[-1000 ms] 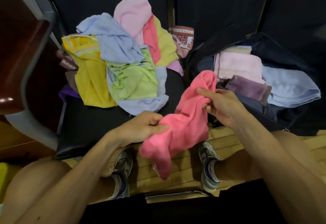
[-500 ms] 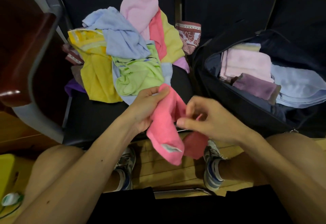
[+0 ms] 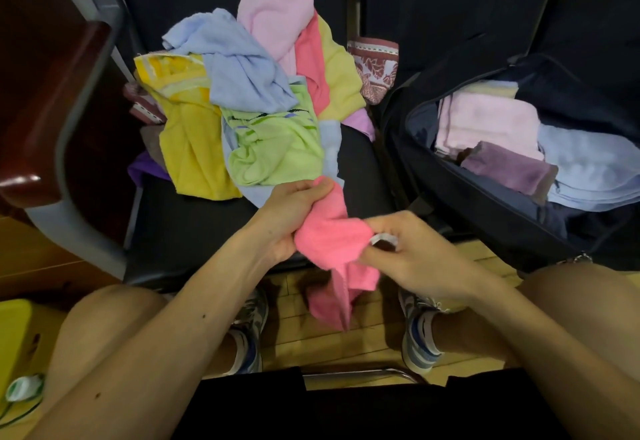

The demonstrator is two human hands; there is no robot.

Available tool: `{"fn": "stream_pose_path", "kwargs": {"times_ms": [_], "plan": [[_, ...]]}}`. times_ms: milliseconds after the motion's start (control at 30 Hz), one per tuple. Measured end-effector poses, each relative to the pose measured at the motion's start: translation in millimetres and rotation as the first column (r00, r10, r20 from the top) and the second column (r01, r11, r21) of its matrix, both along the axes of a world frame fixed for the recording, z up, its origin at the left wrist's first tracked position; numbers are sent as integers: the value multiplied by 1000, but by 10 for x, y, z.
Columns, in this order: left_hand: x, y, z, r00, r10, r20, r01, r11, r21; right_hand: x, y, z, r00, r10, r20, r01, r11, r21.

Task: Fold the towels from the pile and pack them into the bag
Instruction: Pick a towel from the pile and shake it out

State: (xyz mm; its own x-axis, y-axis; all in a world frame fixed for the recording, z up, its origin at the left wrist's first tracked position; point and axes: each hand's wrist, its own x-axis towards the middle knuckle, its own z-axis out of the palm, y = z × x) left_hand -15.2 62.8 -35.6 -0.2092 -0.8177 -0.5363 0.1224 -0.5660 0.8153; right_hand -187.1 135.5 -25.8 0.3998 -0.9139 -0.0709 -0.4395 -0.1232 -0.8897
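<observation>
Pink towel (image 3: 332, 242): centre of frame, held clear of the black seat (image 3: 194, 228), not folded, its lower end hanging toward the wooden floor (image 3: 363, 346) between the person's shoes.

Head view, grips: the left hand (image 3: 291, 211) has its fingers curled round the towel's upper bunch. The right hand (image 3: 412, 252) pinches the edge by the white label (image 3: 382, 239). It is slightly blurred, but the fingers are closed on cloth.

Progress: the bag (image 3: 450, 204), right of frame, stands open with folded towels inside: pale pink (image 3: 485, 124), purple (image 3: 505, 169) and light blue (image 3: 588, 169). The pile (image 3: 242, 110), upper centre, holds many loose towels in yellow, blue, green and pink, with more beneath. Judgement: more lies in the pile than in the bag, so most of the work remains. The towel in hand shows no fold yet; the hands seem to be finding its edges.

Surroundings: a patterned maroon cloth (image 3: 375, 65) sits at the back between pile and bag, a dark wooden armrest (image 3: 52, 93) upper left, a yellow object (image 3: 17, 332) lower left.

Obstruction: the pile's front edge sits just behind the left hand, leaving only a strip of seat for folding. The bag mouth is open.
</observation>
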Motion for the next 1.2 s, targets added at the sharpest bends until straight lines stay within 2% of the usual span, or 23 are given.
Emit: {"fn": "stream_pose_path", "kwargs": {"times_ms": [100, 233, 300, 367, 433, 533, 633, 733, 800, 867, 900, 933, 967, 1000, 1067, 1100, 1133, 1167, 1200], "plan": [[-6, 47, 0, 999, -46, -20, 47, 999, 25, -55, -51, 90, 974, -132, 182, 122, 990, 66], [-2, 83, 83, 994, -1, -109, 2, 1000, 9, -68, -115, 139, 873, -344, 346, 307, 939, 157], [8, 101, 144, 982, -108, -153, 99, 993, -69, -40, -136, 151, 837, -387, 386, 335, 921, 198], [-2, 141, 167, 966, -217, -142, 193, 967, -167, -12, -147, 145, 842, -395, 369, 339, 918, 208], [-21, 185, 187, 961, -247, -127, 214, 950, -228, 12, -143, 155, 837, -399, 375, 337, 915, 221], [-22, 232, 198, 940, -320, -120, 268, 907, -324, -19, -177, 191, 776, -437, 455, 373, 899, 228], [-66, 275, 88, 925, -332, 185, 379, 771, -512, -48, -250, 237, 721, -476, 503, 430, 877, 213], [-100, 270, -100, 865, -283, 415, 483, 694, -534, -135, -297, 273, 681, -513, 522, 480, 851, 210], [7, 199, -206, 734, -301, 608, 631, 634, -447, -264, -316, 353, 599, -532, 598, 482, 836, 261], [187, 100, -230, 520, -343, 783, 780, 564, -271, -427, -331, 410, 521, -535, 665, 477, 829, 293], [297, 56, -209, 446, -350, 824, 808, 553, -202, -501, -328, 434, 500, -525, 689, 468, 833, 295], [406, 14, -165, 437, -346, 830, 802, 567, -186, -561, -325, 453, 487, -518, 703, 464, 835, 295], [521, -31, -92, 494, -326, 806, 764, 605, -224, -600, -317, 485, 477, -516, 712, 459, 837, 298], [631, -69, -16, 620, -283, 732, 671, 674, -308, -641, -312, 489, 479, -521, 707, 468, 833, 296], [791, -70, 232, 908, -139, 394, 325, 828, -457, -709, -310, 490, 498, -568, 655, 533, 797, 286], [843, -56, 347, 981, -75, 180, 152, 870, -469, -734, -307, 477, 537, -604, 588, 589, 768, 252], [886, -46, 418, 1000, -25, 8, 26, 885, -465, -769, -314, 438, 604, -629, 489, 626, 754, 198], [896, -34, 473, 997, 12, -78, -47, 886, -461, -787, -303, 415, 679, -641, 358, 633, 758, 156], [885, -28, 475, 994, 39, -97, -79, 888, -453, -788, -293, 393, 747, -619, 241, 604, 784, 141]]}}
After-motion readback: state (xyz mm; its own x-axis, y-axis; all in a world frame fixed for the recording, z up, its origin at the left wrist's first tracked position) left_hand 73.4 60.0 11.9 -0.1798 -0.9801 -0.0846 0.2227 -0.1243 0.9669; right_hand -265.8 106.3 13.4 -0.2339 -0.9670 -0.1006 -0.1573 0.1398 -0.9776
